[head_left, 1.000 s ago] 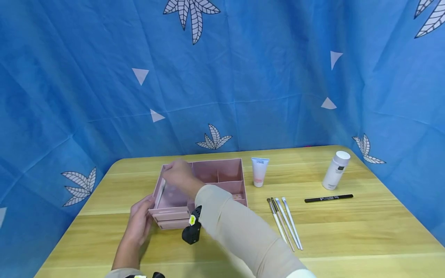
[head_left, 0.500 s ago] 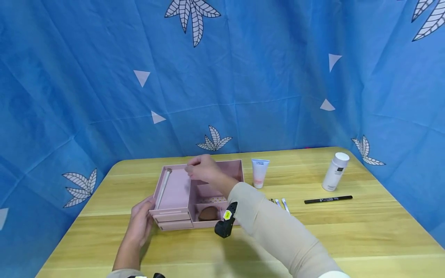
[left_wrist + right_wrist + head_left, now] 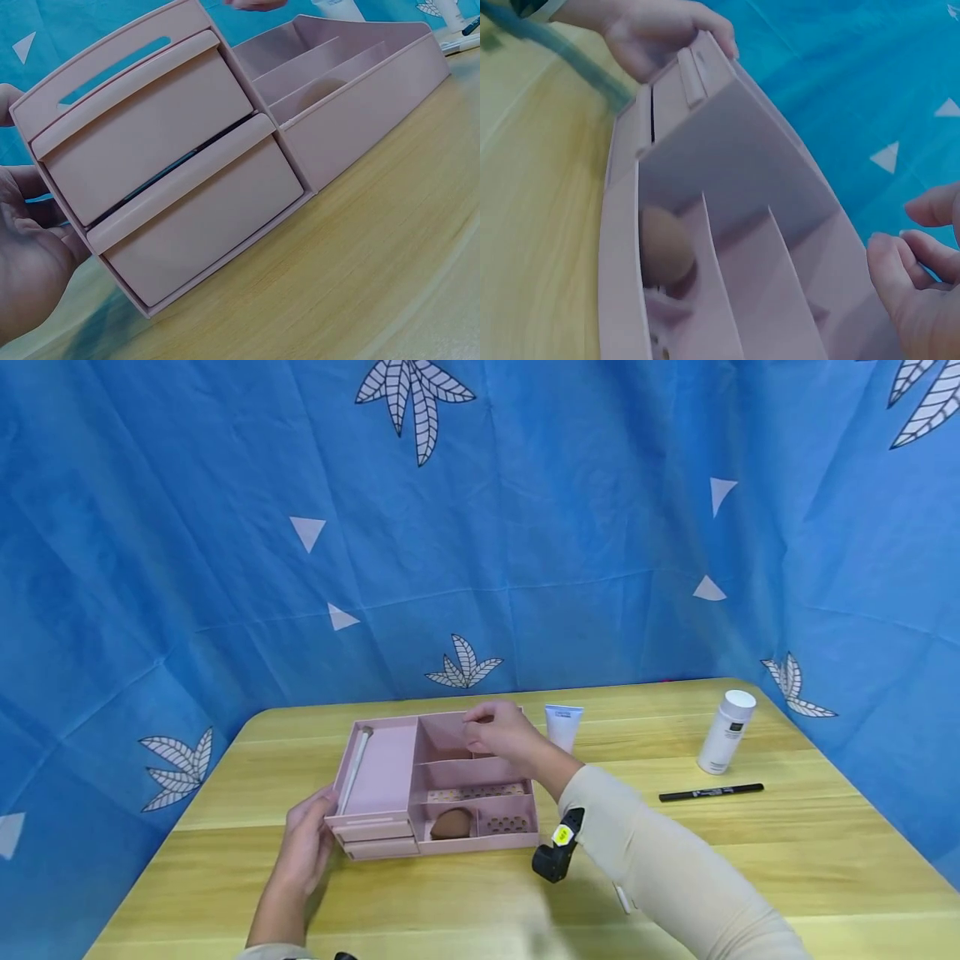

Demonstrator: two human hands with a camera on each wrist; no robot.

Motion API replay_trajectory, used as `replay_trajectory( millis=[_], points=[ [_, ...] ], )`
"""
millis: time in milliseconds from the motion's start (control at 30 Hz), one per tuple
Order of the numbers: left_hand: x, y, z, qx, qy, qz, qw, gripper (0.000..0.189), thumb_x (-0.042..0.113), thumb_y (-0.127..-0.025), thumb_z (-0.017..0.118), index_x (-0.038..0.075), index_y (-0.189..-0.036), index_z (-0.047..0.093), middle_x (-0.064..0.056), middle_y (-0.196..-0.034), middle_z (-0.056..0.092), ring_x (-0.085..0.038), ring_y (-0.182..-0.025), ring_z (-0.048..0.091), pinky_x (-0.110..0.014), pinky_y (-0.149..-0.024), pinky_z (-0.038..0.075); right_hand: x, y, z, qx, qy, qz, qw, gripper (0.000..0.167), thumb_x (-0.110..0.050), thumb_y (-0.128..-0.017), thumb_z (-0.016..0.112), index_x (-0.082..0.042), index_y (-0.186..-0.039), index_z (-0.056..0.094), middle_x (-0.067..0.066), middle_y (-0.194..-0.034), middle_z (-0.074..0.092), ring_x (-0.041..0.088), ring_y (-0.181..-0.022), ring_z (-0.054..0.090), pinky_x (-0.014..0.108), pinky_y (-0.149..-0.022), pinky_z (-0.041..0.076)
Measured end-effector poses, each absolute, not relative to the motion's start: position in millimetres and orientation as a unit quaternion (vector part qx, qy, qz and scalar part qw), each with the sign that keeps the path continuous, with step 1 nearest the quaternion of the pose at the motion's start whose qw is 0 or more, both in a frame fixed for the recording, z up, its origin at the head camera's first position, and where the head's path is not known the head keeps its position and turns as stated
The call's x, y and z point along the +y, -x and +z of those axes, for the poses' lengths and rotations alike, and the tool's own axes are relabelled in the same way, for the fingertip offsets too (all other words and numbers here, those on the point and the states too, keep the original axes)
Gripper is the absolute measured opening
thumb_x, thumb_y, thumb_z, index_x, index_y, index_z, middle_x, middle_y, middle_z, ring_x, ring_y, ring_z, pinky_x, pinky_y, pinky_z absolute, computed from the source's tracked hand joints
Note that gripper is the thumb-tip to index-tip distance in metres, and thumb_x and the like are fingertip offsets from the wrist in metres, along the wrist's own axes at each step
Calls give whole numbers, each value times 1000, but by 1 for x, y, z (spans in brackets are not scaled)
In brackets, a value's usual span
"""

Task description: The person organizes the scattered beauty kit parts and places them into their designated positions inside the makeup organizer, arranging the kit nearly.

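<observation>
A pink organizer [image 3: 381,768] stands on the wooden table, with two drawers [image 3: 154,135] on its left part and open compartments on its right. My left hand [image 3: 306,839] grips its left side near the front corner. On the organizer's flat top, along the left edge, lies a makeup brush [image 3: 354,770] with a white handle. My right hand [image 3: 504,735] hovers above the back compartments, fingers loosely bent and holding nothing. A brown rounded piece like a makeup sponge [image 3: 451,824] sits in a front compartment, beside a section with a dotted floor.
A white tube [image 3: 563,727] stands right behind the right hand. Farther right are a white bottle [image 3: 724,735] and a black pen [image 3: 711,792]. The right sleeve [image 3: 660,852] covers most of the brushes, leaving one white handle end [image 3: 622,898] showing.
My right hand has moved right from the organizer's top left, leaving the brush lying there, to above the back right compartments. The left hand stays at the organizer's side.
</observation>
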State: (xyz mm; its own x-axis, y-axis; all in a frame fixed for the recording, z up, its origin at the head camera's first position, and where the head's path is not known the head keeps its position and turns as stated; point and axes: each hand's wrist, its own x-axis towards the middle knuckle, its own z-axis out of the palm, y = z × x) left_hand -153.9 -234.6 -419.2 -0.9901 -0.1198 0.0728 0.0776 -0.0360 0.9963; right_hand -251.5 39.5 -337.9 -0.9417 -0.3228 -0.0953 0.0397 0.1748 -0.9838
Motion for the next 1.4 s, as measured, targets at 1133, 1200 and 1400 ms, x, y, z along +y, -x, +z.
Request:
replay_trajectory(
  millis=[1133, 1200, 1400],
  points=[
    [-236, 153, -422, -693, -11, -718, 68, 48, 19, -101, 36, -16, -134, 35, 13, -98, 67, -4, -98, 61, -19, -88, 50, 173, 231, -389, 789, 46, -599, 129, 34, -10, -93, 55, 13, -116, 50, 21, -105, 58, 20, -88, 61, 35, -84, 56],
    [-237, 154, -422, -693, -13, -718, 66, 48, 19, -101, 36, -15, -135, 35, 14, -98, 67, -4, -98, 61, -19, -89, 50, 180, 228, -394, 793, 44, -594, 129, 35, -10, -93, 55, 14, -117, 50, 23, -106, 58, 21, -89, 61, 35, -83, 56],
    [-238, 155, -422, -697, -21, -714, 66, 49, 20, -100, 37, -13, -136, 36, 16, -100, 66, -2, -100, 60, -17, -89, 49, 195, 219, -407, 802, 24, -582, 133, 36, -10, -92, 55, 14, -119, 50, 25, -111, 57, 21, -91, 62, 33, -82, 57]
  ],
)
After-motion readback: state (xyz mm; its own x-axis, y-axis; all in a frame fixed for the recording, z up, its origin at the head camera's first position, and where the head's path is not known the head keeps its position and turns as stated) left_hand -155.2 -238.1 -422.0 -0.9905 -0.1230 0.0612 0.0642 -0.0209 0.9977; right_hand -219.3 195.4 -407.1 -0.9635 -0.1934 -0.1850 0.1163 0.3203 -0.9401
